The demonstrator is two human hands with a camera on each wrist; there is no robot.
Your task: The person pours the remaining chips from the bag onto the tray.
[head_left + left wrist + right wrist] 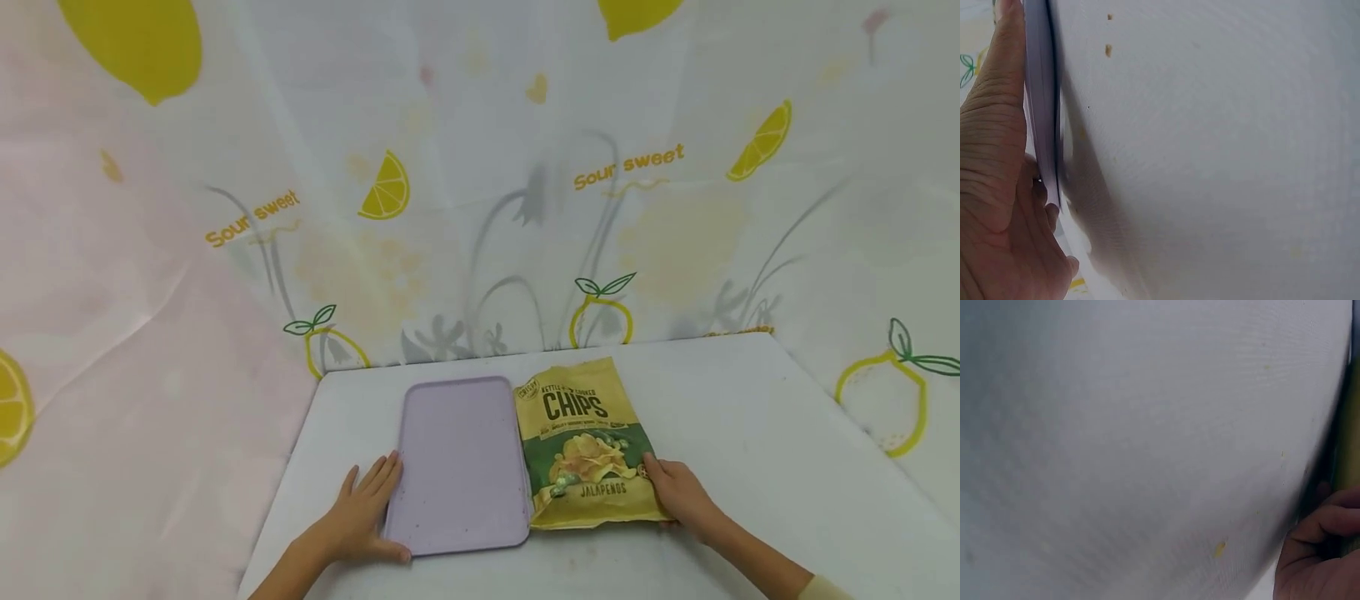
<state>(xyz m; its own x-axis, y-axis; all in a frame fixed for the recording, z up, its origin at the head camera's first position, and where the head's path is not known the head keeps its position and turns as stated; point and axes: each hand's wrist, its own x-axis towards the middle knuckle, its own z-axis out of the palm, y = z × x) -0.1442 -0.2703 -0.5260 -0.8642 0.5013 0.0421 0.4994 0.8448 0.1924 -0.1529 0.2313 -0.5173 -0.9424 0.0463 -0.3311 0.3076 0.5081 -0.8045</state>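
A light purple rectangular tray (pixel 459 467) lies flat on the white table, with a few dark specks on it. My left hand (pixel 358 515) rests against its left side, fingers extended along the edge and thumb near the bottom left corner. In the left wrist view, the tray's side (pixel 1041 94) runs along the hand (pixel 991 181). Right beside the tray lies a yellow and green bag of jalapeño chips (pixel 592 454). My right hand (pixel 682 502) grips its lower right edge, thumb on top. Curled fingers (pixel 1319 528) show at the bag (pixel 1347 444) in the right wrist view.
The white table (pixel 735 417) extends to the right of the bag, with small crumbs (pixel 1219 549) on its surface. A lemon-print cloth (pixel 480 183) hangs behind the table and along its sides.
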